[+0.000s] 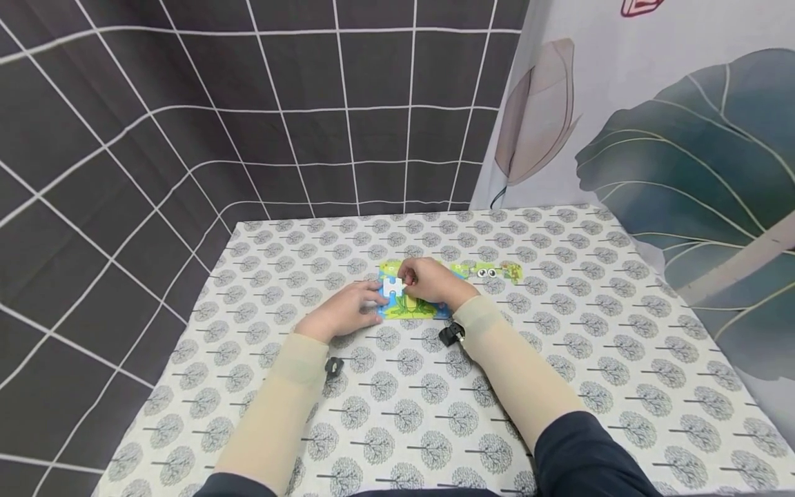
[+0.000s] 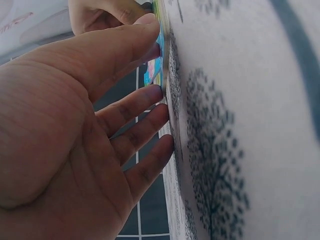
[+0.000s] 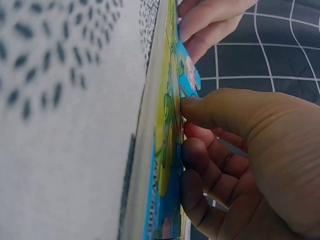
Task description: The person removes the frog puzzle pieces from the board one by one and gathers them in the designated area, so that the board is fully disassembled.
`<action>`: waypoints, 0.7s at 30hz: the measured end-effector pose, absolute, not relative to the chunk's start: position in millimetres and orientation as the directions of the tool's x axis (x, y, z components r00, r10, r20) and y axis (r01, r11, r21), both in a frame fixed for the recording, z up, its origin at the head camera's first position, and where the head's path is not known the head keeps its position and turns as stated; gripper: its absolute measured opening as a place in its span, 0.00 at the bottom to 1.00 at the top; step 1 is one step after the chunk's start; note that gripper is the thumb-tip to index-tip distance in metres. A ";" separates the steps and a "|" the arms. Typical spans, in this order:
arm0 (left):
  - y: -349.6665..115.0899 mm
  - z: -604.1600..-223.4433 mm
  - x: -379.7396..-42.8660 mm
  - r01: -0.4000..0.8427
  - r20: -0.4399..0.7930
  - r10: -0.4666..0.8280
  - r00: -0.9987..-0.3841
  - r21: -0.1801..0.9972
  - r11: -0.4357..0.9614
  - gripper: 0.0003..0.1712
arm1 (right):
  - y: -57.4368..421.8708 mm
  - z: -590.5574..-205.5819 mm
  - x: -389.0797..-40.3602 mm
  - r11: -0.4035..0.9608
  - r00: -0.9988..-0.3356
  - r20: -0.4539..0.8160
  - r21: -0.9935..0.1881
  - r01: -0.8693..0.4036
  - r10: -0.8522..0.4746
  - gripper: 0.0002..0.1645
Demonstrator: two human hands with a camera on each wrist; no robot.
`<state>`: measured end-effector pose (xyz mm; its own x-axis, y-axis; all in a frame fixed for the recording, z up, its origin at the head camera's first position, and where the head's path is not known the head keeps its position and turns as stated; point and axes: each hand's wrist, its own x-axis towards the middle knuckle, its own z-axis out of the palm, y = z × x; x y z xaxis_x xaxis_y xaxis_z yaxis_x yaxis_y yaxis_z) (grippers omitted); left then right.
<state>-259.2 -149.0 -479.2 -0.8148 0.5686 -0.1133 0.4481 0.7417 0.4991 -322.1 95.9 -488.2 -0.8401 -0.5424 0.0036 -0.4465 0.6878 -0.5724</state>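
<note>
A jigsaw puzzle with a green frog and blue water lies flat on the table. One puzzle piece looks white from above; in the right wrist view a piece with blue and pink print tilts up from the puzzle. My right hand pinches the piece at its right edge, thumb and fingertips close over the picture. At the puzzle's left edge, my left hand reaches its fingertips to the piece's other side. Its fingers are spread and fairly straight, their tips down by the tabletop.
To the right of the main picture, joined or adjoining pieces with two round frog eyes extend along the top edge. The cloth under everything has a tree print. Behind stands a dark gridded curtain, with a leaf-patterned curtain at right.
</note>
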 end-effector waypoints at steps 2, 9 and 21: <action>-149.0 -478.8 -258.9 0.450 -0.109 0.570 -0.814 0.502 0.739 0.25 | 96.0 -487.5 -321.8 0.688 -0.837 0.004 -0.567 -0.452 -0.547 0.12; -149.1 -477.6 -258.6 0.455 -0.109 0.574 -0.812 0.498 0.738 0.26 | 96.2 -487.8 -321.5 0.688 -0.838 -0.005 -0.574 -0.444 -0.545 0.13; -149.2 -477.7 -258.1 0.463 -0.111 0.582 -0.806 0.496 0.735 0.26 | 97.3 -485.5 -319.8 0.691 -0.851 -0.020 -0.593 -0.413 -0.525 0.13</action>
<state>-258.1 -149.2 -477.7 -0.8058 0.5817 -0.1107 0.4625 0.7350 0.4958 -319.8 97.3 -485.5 -0.8506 -0.5255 -0.0197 -0.4131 0.6910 -0.5932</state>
